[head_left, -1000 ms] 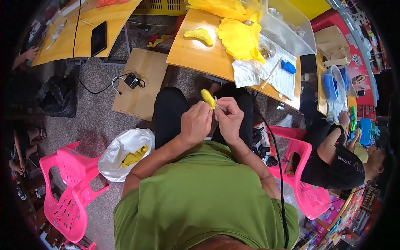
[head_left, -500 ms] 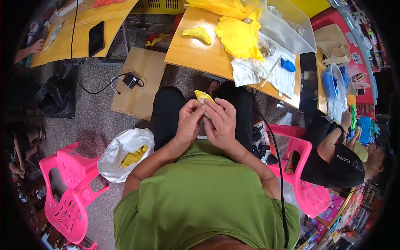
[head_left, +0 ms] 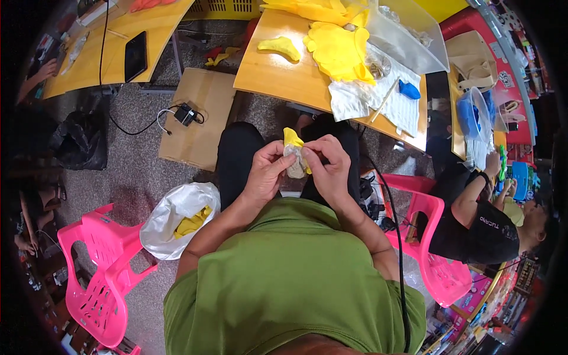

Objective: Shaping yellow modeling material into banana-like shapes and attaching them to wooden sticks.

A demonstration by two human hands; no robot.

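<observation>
Above my lap I hold a small yellow cloth piece (head_left: 291,137) together with a pale, speckled greyish pouch (head_left: 296,170). The cloth stands out above the pouch, and a bit of yellow also shows along the pouch's right side. My left hand (head_left: 266,170) is closed on the pouch's left side, thumb on its face. At the upper right edge my right hand (head_left: 330,168) pinches the cloth with thumb and fingertips. What the pouch contains is too small to make out.
Ahead, a wooden table (head_left: 278,80) carries a curved yellow piece (head_left: 280,47), stacked yellow sheets (head_left: 337,53), a clear bin (head_left: 411,44) and a blue piece (head_left: 409,89). A white sack (head_left: 160,228) with yellow pieces and pink chairs (head_left: 100,284) flank me. A person (head_left: 473,219) sits at right.
The pouch has come into fuller view between my hands, with the yellow cloth turned more upright. My right hand has moved slightly right and changed from covering the piece to pinching its edge.
</observation>
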